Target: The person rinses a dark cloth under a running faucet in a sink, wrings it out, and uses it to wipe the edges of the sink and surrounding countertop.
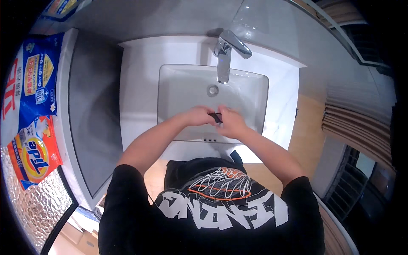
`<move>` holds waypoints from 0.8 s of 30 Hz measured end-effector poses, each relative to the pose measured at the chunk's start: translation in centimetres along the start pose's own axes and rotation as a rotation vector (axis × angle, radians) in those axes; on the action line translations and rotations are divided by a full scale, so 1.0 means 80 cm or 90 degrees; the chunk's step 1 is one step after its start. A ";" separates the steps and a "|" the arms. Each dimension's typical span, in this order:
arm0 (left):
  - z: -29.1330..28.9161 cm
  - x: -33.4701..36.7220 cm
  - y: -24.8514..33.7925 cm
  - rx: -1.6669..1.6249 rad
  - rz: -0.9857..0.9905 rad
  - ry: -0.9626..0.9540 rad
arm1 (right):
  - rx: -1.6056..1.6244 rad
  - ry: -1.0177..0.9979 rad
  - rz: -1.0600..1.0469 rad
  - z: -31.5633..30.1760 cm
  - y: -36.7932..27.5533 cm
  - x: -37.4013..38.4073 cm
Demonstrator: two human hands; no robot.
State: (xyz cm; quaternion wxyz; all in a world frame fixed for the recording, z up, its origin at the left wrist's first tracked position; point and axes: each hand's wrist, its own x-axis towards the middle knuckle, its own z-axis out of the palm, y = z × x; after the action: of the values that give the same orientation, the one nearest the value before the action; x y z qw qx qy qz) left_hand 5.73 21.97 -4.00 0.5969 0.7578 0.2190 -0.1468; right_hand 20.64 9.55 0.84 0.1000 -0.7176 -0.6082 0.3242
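Both of my hands meet over the near part of a white rectangular sink basin (178, 85). My left hand (198, 116) and my right hand (229, 121) are closed together on a small dark object (216, 117) held between them; its kind is too small to tell. A chrome tap (225, 53) stands at the back of the basin, its spout pointing down toward the round drain (213, 90). I cannot tell whether water runs.
A white countertop (138, 85) surrounds the basin. At the left, a grey-lidded appliance (91, 110) stands, with a blue detergent bag (36, 80) and an orange detergent bag (34, 157) beside it. A wooden slatted fixture (357, 127) is at the right.
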 end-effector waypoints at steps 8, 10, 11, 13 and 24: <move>-0.012 -0.031 0.057 0.353 0.434 0.242 | 0.919 -0.469 0.293 -0.033 0.018 -0.001; -0.020 -0.027 0.065 0.408 0.503 0.259 | 1.030 -0.642 0.269 -0.011 0.033 0.011; -0.021 -0.026 0.068 0.407 0.502 0.254 | 0.989 -0.648 0.289 -0.006 0.035 0.014; -0.023 -0.025 0.073 0.484 0.233 0.144 | 0.706 -0.471 0.318 -0.007 0.025 0.020; 0.025 0.011 0.045 -0.051 -0.205 0.179 | -0.148 -0.025 -0.050 -0.011 0.029 0.040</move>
State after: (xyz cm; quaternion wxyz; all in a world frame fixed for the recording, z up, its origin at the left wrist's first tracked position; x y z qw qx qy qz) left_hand 8.42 19.48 -1.90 0.5592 0.7015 0.4239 -0.1244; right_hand 23.17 12.19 -0.83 0.0166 -0.6936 -0.6712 0.2611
